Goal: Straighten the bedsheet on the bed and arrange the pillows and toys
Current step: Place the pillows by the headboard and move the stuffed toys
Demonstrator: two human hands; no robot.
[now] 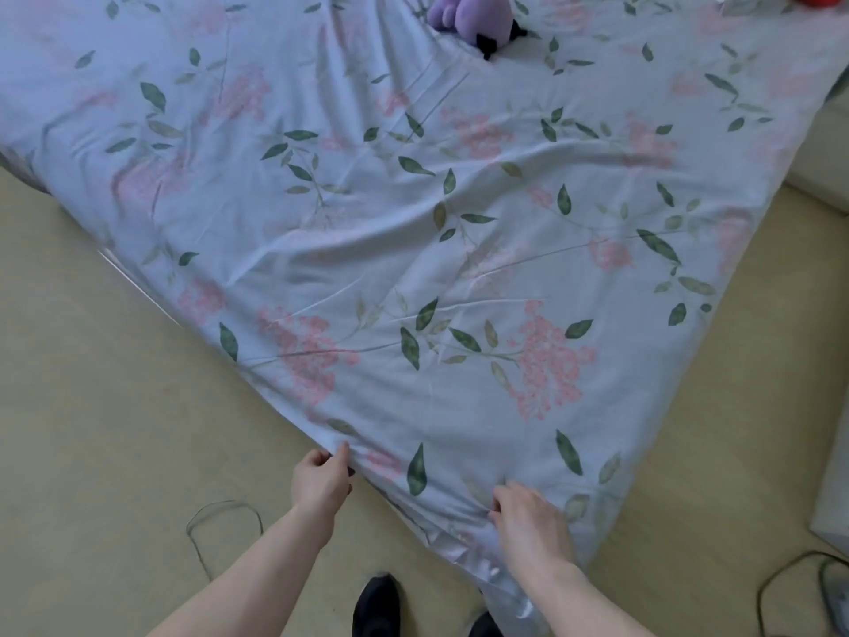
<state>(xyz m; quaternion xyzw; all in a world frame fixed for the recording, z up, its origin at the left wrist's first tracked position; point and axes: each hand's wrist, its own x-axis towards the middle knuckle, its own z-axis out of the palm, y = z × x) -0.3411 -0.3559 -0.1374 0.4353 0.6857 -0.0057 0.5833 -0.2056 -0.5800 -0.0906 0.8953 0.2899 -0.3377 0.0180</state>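
Bedsheet [413, 232] is spread across the bed, one corner pointing at the camera, still creased. Its edge is pinched by the left hand [320, 482] and the right hand [528, 517]. Purple toy [478, 16] is cut off at top.

Bed [666, 512]: wrinkled floral bedsheet [413, 223], purple plush toy [478, 16] on it.

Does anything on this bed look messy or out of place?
Yes. The bedsheet is rumpled, with long creases running across its middle toward the near corner, where the left hand and right hand pinch it. A purple plush toy lies alone near the far edge, not arranged.
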